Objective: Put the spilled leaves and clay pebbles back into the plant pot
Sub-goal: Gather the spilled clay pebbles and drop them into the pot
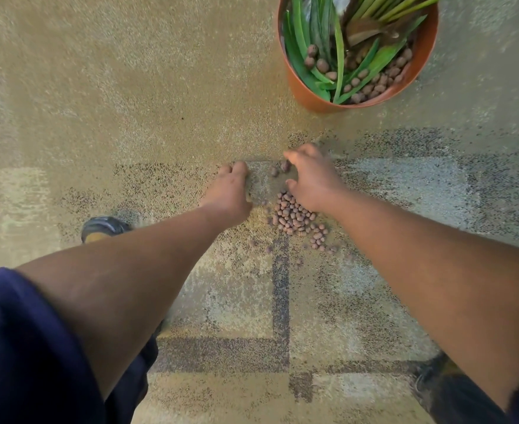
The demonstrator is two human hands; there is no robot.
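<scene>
Navy sleeves frame two bare forearms reaching down to the carpet (pixel 130 117). Left hand (pixel 230 191) lies flat, fingers straight, beside the clay pebbles (pixel 295 217); right hand (pixel 311 179) cups over them, its grasp hidden. Plant pot (pixel 310 96), already holding leaves (pixel 298 56), stands well apart, so pebbles could roll off loose palms mid-carry.

Your orange plant pot (pixel 319 96) stands upright on the carpet at the top right, already holding long green leaves (pixel 301 56) and some brown clay pebbles (pixel 374 84). Nearer you, well apart from the pot, a loose pile of spilled pebbles (pixel 295 217) lies on the carpet, with strays scattered around it.
</scene>
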